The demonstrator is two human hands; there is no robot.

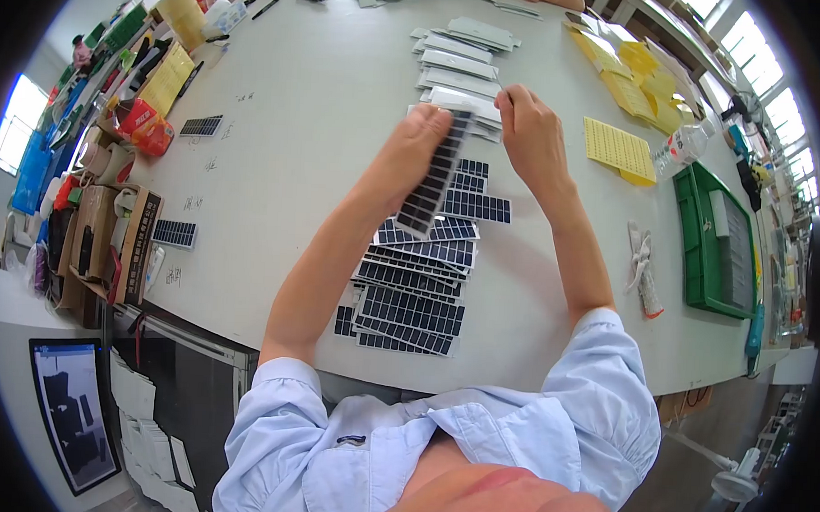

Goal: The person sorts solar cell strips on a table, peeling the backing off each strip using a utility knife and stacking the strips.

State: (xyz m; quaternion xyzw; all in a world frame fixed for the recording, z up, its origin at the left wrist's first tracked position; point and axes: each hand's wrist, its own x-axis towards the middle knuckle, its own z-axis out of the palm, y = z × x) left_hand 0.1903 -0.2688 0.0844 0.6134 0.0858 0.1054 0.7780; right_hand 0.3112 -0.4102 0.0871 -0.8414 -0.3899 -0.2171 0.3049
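My left hand [412,157] is closed on a dark solar panel [437,171] with a grid of pale lines, held tilted above the table. To its right, my right hand [533,138] is raised with its fingers pressed together near the white pieces; what they hold, if anything, is too small to name. Below the held panel lies an overlapping pile of similar dark panels [413,310]. Beyond my hands a row of overlapping white flat pieces [457,59] runs toward the far side.
Two single panels [200,126] [174,233] lie at the left. A red package [145,128] and boxes line the left edge. At the right are a yellow sheet [618,149], a clear bottle [689,139], a glove [642,269] and a green tray [691,239].
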